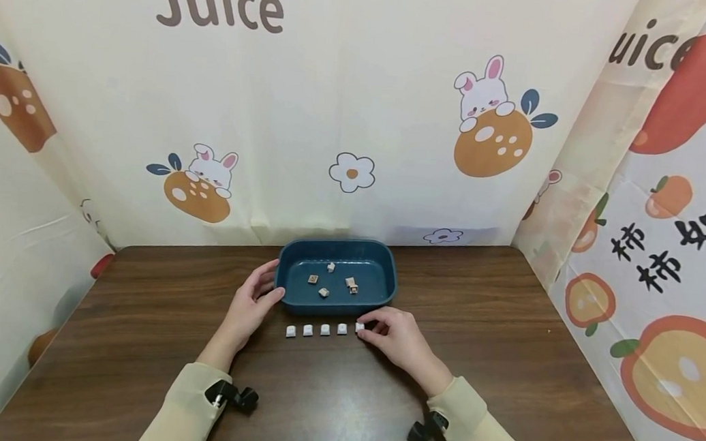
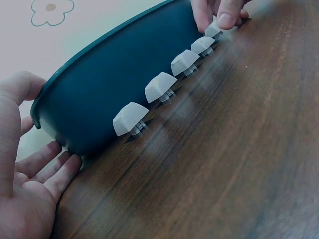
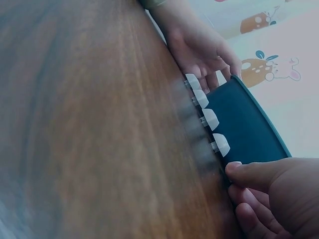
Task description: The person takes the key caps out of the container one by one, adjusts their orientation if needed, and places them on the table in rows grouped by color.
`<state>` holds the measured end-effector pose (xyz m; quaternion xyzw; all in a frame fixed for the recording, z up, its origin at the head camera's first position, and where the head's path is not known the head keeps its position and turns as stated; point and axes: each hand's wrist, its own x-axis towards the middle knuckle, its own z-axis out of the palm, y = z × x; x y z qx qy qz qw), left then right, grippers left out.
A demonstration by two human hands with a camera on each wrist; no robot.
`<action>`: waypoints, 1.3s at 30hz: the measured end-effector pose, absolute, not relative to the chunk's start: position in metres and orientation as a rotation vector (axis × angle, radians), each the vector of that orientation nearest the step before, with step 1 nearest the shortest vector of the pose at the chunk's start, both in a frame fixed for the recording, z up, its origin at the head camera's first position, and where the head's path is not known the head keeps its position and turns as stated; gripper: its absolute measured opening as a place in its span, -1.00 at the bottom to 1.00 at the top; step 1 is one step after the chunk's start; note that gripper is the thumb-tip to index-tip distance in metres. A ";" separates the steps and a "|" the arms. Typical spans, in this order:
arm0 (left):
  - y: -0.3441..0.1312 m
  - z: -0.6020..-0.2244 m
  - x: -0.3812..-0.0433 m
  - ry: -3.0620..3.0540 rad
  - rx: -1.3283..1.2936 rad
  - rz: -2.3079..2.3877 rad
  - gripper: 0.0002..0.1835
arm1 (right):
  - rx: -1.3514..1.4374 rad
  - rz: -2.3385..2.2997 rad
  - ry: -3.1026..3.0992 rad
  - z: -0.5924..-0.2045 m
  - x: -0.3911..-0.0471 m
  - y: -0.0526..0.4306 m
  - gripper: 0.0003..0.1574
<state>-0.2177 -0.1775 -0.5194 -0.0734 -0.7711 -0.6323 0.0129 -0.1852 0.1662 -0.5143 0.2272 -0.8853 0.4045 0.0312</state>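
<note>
A dark blue tray (image 1: 334, 309) stands on the table with several small keycaps (image 1: 324, 292) inside, some showing brownish undersides. In front of it, several white keycaps (image 2: 130, 118) stand in a row, stems down on the wood. My left hand (image 1: 248, 307) grips the tray's left end, thumb at the rim and fingers along the side. At the row's right end, my right hand (image 1: 395, 336) pinches the last white keycap (image 2: 213, 30) between thumb and fingers. That keycap is mostly covered by the fingers in the right wrist view.
The brown wooden table (image 1: 316, 395) reaches back to a printed cloth (image 1: 311, 108) just behind the tray. More printed cloth (image 1: 693, 285) hangs along the right side, and another on the left. Both wrists wear small black cameras (image 1: 246, 399).
</note>
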 end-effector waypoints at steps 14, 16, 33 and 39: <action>-0.177 -0.518 -0.218 -2.401 -0.221 -1.981 -0.33 | 0.741 1.199 -2.725 -0.516 -0.186 0.168 -0.81; -0.177 -0.518 -0.218 -2.403 -0.222 -1.976 -0.33 | 0.739 1.190 -2.724 -0.516 -0.186 0.168 -0.81; -0.176 -0.517 -0.216 -2.394 -0.220 -2.002 -0.34 | 0.755 1.125 -2.708 -0.514 -0.185 0.165 -0.75; -0.176 -0.517 -0.217 -2.399 -0.217 -1.997 -0.35 | 0.752 1.148 -2.704 -0.514 -0.184 0.166 -0.75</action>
